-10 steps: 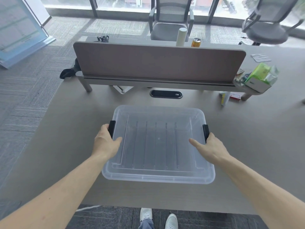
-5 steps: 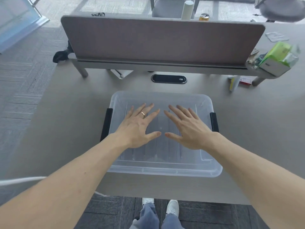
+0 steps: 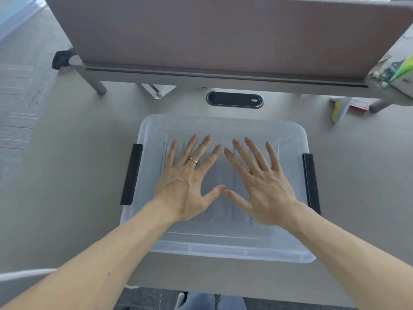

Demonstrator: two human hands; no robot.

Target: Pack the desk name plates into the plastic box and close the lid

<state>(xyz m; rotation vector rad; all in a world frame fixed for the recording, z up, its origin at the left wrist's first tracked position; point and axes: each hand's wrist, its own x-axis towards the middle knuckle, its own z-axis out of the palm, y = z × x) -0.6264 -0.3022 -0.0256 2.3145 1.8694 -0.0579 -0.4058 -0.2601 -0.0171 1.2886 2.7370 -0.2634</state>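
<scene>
A clear plastic box [image 3: 223, 245] with its translucent lid on sits on the grey desk in front of me. Black latches stand at its left side [image 3: 131, 174] and right side [image 3: 311, 183]. My left hand [image 3: 186, 182], with a ring on one finger, lies flat on the lid with fingers spread. Beside it, my right hand [image 3: 260, 184] lies flat on the lid too, and the two thumb tips nearly touch. Thin upright plates show faintly through the lid under my hands. Neither hand holds anything.
A brown divider panel [image 3: 223, 34] on metal legs runs across the back of the desk. A black oval cable port [image 3: 234, 99] lies just behind the box. Small packets [image 3: 342, 105] and a green-white carton [image 3: 402, 72] sit at the right. A white cable [image 3: 24, 274] crosses the lower left.
My hands left the side latches and came to the middle of the lid, now pressed flat with fingers spread. My head has leaned in closer over the box.
</scene>
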